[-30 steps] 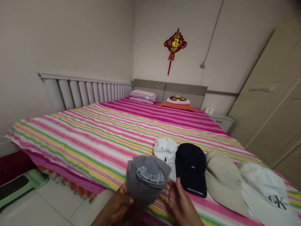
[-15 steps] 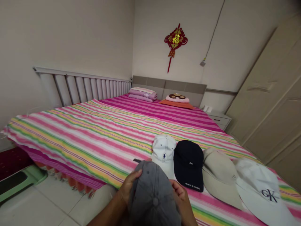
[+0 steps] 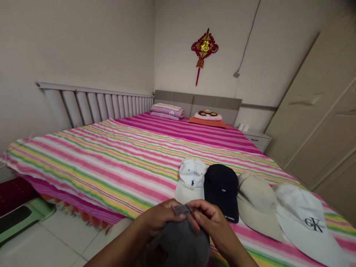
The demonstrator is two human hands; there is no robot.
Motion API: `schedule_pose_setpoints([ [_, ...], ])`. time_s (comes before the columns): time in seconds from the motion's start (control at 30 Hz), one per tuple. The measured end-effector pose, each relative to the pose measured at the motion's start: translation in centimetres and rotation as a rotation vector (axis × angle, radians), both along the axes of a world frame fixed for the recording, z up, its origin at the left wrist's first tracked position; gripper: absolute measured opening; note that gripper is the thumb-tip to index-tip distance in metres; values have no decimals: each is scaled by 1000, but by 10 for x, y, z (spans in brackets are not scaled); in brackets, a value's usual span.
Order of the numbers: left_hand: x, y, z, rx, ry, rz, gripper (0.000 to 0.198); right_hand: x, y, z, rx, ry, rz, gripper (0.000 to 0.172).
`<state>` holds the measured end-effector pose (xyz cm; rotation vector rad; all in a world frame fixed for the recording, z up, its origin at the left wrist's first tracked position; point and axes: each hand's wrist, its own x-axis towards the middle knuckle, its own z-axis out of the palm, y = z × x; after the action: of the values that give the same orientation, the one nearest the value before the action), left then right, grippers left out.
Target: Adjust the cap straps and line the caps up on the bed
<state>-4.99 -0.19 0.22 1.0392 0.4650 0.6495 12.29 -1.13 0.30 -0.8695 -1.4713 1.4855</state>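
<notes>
A dark grey cap [image 3: 180, 244] is held low in front of me, its crown partly hidden by my hands. My left hand [image 3: 160, 218] pinches the grey strap [image 3: 182, 210] at the cap's upper edge. On the strap's right end, my right hand [image 3: 208, 218] has its fingers closed. Beyond them a row of caps lies on the striped sheet [image 3: 119, 159]: a white cap [image 3: 191, 176] with a small dark logo, a black cap [image 3: 222, 189], a beige cap [image 3: 258, 204] and a white cap with "CK" letters [image 3: 303, 215].
Folded purple bedding [image 3: 167, 112] and a pink pillow on orange cloth [image 3: 208, 120] lie near the headboard [image 3: 200, 104]. A white radiator [image 3: 111, 105] runs along the left wall. At lower left are a green stool [image 3: 36, 211] and tiled floor. A nightstand [image 3: 256, 140] stands at right.
The grey cap has been turned and lowered, so its strap now shows on top. Both hands have come together at the strap from the cap's sides. The view has shifted slightly.
</notes>
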Motion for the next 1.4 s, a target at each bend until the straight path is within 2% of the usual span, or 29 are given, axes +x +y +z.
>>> schedule_pose_setpoints([
  [0.1, -2, 1, 2, 75, 101, 2, 23, 1, -1, 5, 218, -183, -37, 26],
  [0.27, 0, -2, 7, 119, 176, 207, 14, 7, -10, 15, 488, -450, -140, 18],
  [0.43, 5, -5, 13, 181, 204, 209, 16, 8, -19, 25, 793, -559, -153, 26],
  [0.57, 5, -4, 14, 356, 313, 218, 15, 7, -22, 25, 1016, -726, -152, 25],
  [0.67, 5, -5, 17, 543, 378, 224, 15, 5, -25, 22, 1152, -914, -246, 22],
  [0.73, 7, -7, 20, 647, 418, 233, 16, 4, -27, 19, 1227, -964, -330, 22],
  [0.8, 9, -10, 22, 696, 458, 243, 18, 4, -27, 18, 1191, -919, -378, 24],
  [0.83, 11, -11, 22, 705, 475, 249, 20, 5, -27, 17, 1104, -867, -381, 25],
  [0.93, 14, -14, 21, 729, 494, 267, 21, 8, -25, 18, 663, -678, -330, 25],
  [1.0, 15, -15, 20, 758, 500, 269, 19, 10, -24, 19, 470, -577, -336, 28],
  [1.07, 16, -15, 19, 802, 526, 278, 18, 12, -26, 21, 469, -549, -362, 25],
  [1.2, 18, -14, 17, 964, 636, 321, 17, 11, -29, 22, 723, -698, -301, 21],
  [1.27, 20, -14, 15, 1012, 657, 341, 17, 9, -28, 20, 773, -744, -326, 23],
  [1.33, 23, -15, 13, 1006, 634, 347, 19, 8, -25, 17, 641, -691, -370, 23],
  [1.4, 24, -14, 11, 966, 603, 345, 21, 7, -21, 12, 392, -572, -343, 26],
])
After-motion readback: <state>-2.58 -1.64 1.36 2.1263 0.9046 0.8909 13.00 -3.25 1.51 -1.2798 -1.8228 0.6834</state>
